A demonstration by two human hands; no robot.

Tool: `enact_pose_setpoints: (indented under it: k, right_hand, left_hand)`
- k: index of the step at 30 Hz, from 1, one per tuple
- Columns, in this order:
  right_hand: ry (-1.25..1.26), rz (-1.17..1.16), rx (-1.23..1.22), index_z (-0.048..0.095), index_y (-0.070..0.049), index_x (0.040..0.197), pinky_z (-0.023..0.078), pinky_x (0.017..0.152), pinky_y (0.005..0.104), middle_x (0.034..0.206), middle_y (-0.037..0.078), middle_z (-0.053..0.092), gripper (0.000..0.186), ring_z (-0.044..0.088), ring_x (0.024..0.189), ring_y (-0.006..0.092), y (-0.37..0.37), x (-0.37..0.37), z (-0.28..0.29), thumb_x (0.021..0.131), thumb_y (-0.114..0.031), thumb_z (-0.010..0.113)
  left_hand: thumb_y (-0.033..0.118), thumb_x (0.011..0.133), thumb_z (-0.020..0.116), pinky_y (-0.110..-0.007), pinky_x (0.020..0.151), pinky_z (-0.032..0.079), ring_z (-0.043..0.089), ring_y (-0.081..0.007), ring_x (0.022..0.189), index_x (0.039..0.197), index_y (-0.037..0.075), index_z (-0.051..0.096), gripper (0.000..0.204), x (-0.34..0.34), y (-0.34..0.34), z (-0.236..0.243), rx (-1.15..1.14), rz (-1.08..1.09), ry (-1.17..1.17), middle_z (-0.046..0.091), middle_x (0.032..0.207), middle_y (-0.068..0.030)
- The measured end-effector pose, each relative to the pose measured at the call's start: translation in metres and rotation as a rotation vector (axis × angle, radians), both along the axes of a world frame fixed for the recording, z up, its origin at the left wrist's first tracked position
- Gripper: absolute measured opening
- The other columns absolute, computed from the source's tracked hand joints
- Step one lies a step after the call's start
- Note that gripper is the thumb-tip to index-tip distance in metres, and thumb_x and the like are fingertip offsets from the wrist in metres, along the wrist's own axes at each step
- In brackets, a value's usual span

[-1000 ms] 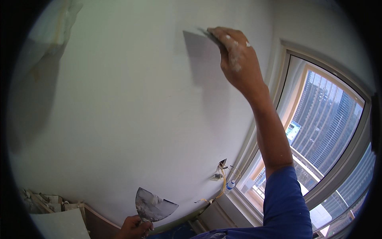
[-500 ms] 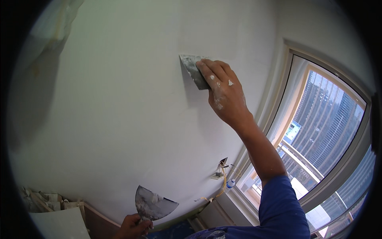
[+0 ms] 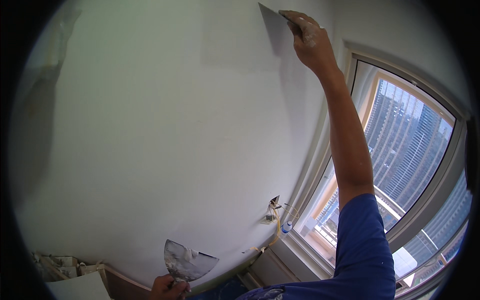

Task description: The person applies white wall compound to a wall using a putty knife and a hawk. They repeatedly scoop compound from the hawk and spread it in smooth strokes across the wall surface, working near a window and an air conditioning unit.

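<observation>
My right hand (image 3: 312,42) is raised high on the white wall (image 3: 150,125), closed on a putty knife (image 3: 287,16) seen nearly edge-on, against the wall beside a slightly darker patch (image 3: 230,35) and casting a shadow. White smears mark the hand. My left hand (image 3: 167,287), low near the bottom edge, is closed round the handle of a wide scraper (image 3: 189,261), its metal blade pointing up and streaked with grey-white compound.
A framed window (image 3: 410,125) fills the right side. Loose yellow wires (image 3: 277,220) hang from a wall box, by a plastic bottle (image 3: 286,227) on the sill. Boards and debris (image 3: 75,287) lie low left; plastic sheeting (image 3: 62,40) hangs upper left.
My right hand dropped down the wall half a second ago and is now higher and further right than in both earlier frames. My left hand and scraper have shifted slightly down and left in view.
</observation>
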State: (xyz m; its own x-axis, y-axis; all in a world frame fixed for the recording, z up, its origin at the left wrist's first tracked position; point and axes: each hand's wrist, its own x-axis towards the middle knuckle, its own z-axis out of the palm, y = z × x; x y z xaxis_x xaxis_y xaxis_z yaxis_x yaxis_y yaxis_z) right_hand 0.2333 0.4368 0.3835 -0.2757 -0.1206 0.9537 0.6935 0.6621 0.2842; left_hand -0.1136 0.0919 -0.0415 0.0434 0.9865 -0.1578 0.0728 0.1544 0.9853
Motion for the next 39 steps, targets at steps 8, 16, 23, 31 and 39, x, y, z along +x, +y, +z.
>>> enact_pose_setpoints:
  k: [8,16,23,31,39]
  right_hand:
    - [-0.127,-0.036,-0.013,0.066,-0.008,0.130,0.053,0.100,0.0437,0.127,0.012,0.067,0.057,0.063,0.118,0.0310,-0.022,-0.014,-0.121,0.078,0.015,0.062]
    - [-0.157,0.142,-0.386,0.065,-0.006,0.130,0.053,0.102,0.0432,0.125,0.014,0.067,0.057,0.063,0.117,0.0315,-0.072,-0.006,-0.170,0.078,0.018,0.057]
    - [-0.383,0.893,-0.806,0.063,-0.009,0.133,0.060,0.098,0.0407,0.137,0.017,0.064,0.068,0.064,0.126,0.0352,-0.140,-0.041,-0.292,0.076,0.026,0.054]
    - [-0.631,0.860,-1.008,0.047,-0.020,0.153,0.050,0.113,0.0406,0.161,0.009,0.041,0.082,0.048,0.143,0.0332,-0.175,-0.079,-0.401,0.080,0.017,0.047]
    - [-0.321,0.765,-1.059,0.059,-0.009,0.141,0.051,0.107,0.0439,0.138,0.018,0.061,0.064,0.059,0.128,0.0378,-0.165,-0.051,-0.385,0.083,0.018,0.053]
  left_hand:
    - [0.038,0.101,0.067,-0.022,0.045,0.035,0.046,-0.0037,0.051,0.088,0.010,0.066,0.031,0.000,-0.002,0.006,-0.030,0.015,-0.036,0.055,0.063,0.0050]
    - [0.045,0.100,0.066,-0.022,0.044,0.035,0.048,-0.0049,0.051,0.092,0.008,0.068,0.039,-0.001,-0.002,0.006,0.007,0.006,-0.040,0.057,0.064,0.0033]
    - [0.022,0.102,0.064,-0.029,0.057,0.049,0.062,-0.0150,0.065,0.104,-0.001,0.067,0.023,-0.003,-0.011,0.003,-0.102,0.014,-0.352,0.070,0.086,-0.0093]
    - [0.025,0.099,0.068,-0.029,0.057,0.051,0.064,-0.0169,0.064,0.115,-0.002,0.065,0.032,-0.009,-0.009,-0.008,-0.124,-0.100,-0.485,0.072,0.092,-0.0131]
    - [0.019,0.103,0.062,-0.029,0.054,0.050,0.062,-0.0153,0.062,0.109,-0.001,0.065,0.021,-0.006,-0.016,0.013,-0.065,0.049,-0.388,0.070,0.088,-0.0118]
